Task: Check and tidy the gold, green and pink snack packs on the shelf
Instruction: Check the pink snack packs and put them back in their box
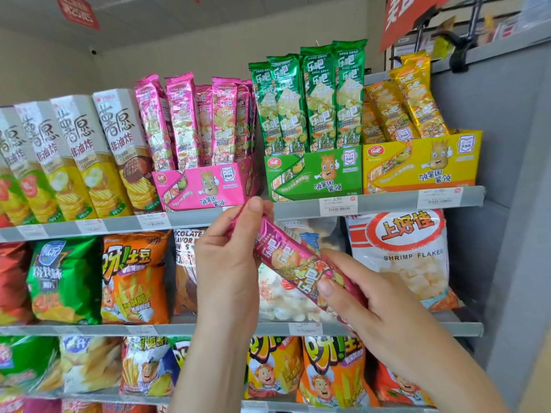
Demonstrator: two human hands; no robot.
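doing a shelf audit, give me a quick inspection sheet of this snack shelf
surface: top shelf, three display boxes on it
job's things: held pink pack slanted, out of its box; boxed pink packs lean; green packs upright; gold packs tilted
clutter: nothing seen
grippers: left hand grips the pack's upper end, right hand pinches its lower end
cables: nothing seen
surroundings: chip bags on lower shelves, red signs overhead

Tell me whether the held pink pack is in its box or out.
Out. The left hand and right hand hold the pink pack tilted below the pink box.
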